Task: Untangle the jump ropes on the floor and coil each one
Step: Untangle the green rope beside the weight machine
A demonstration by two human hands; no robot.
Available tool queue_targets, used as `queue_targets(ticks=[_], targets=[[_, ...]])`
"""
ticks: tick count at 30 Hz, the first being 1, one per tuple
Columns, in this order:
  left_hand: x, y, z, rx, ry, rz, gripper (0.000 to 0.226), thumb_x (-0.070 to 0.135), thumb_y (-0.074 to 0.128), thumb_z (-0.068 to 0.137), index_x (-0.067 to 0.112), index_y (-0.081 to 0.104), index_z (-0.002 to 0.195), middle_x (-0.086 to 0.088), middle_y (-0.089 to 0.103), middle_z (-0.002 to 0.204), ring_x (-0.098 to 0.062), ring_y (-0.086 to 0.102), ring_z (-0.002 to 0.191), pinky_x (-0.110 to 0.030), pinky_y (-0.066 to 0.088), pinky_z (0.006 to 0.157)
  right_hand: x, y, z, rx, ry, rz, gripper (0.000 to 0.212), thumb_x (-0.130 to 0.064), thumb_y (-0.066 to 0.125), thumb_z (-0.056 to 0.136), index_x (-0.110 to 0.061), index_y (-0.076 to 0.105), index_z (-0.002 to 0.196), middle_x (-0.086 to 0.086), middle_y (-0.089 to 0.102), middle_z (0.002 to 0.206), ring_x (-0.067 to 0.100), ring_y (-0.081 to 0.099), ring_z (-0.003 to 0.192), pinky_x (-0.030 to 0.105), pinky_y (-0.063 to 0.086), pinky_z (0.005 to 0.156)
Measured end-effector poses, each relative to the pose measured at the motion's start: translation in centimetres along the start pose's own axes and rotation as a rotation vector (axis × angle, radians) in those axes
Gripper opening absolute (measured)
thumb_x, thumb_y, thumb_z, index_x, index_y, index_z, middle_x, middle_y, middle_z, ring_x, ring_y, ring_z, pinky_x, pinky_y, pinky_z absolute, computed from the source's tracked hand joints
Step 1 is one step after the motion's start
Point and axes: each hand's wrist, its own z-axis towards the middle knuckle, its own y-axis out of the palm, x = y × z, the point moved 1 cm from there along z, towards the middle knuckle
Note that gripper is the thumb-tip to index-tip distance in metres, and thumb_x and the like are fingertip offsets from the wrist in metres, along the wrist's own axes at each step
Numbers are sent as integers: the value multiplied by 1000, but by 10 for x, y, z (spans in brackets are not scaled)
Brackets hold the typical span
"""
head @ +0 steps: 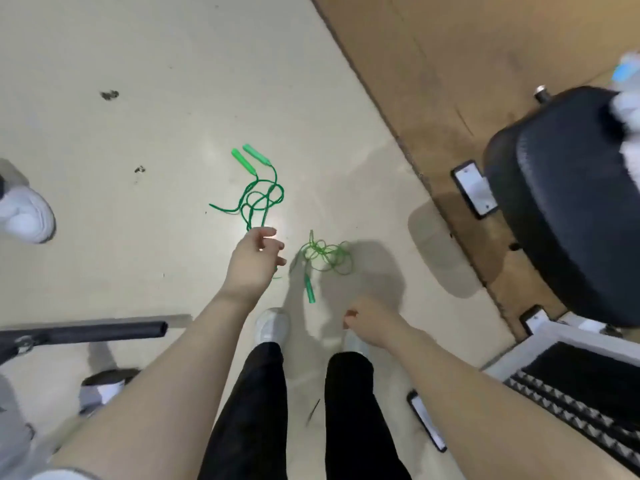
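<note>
Because the two ropes already lie as separate heaps on the pale beige floor [121, 265], the untangling looks largely done and the coiling seems to come next. At the centre of the frame the dark green plastic jump rope [258, 199] sprawls in loose loops, its two bright handles side by side at the upper end. The left hand [254, 259] reaches over its lower strands, grip loosely curled; whether it pinches a strand I cannot tell. Just right of it sits the paler translucent green jump rope [325, 254], bunched, one handle trailing downward. Below, the right hand [369, 323] hangs slack and holds nothing.
</note>
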Motion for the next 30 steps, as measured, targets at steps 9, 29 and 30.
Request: queue_targets(ticks=[9, 29, 30], targets=[[-199, 61, 191, -44, -63, 145, 19, 5, 41, 94, 17, 57, 92, 1, 60, 83, -9, 55, 58, -12, 41, 53, 32, 110, 278, -55, -99, -167, 34, -11, 42, 93, -14, 53, 125, 15, 49, 131, 33, 53, 114, 35, 44, 95], [-164, 39, 171, -205, 11, 321, 18, 8, 43, 94, 13, 60, 94, 1, 63, 84, -13, 58, 64, -5, 39, 52, 17, 47, 205, 309, -216, -25, 29, -5, 47, 85, -26, 45, 105, 1, 41, 107, 21, 46, 77, 28, 31, 63], [-136, 36, 156, -219, 31, 330, 17, 9, 43, 95, 14, 59, 93, -1, 63, 85, -15, 57, 65, -6, 39, 53, 9, 27, 174, 307, -212, -46, 33, -7, 46, 87, -26, 44, 114, 0, 41, 108, 21, 46, 80, 27, 27, 63]])
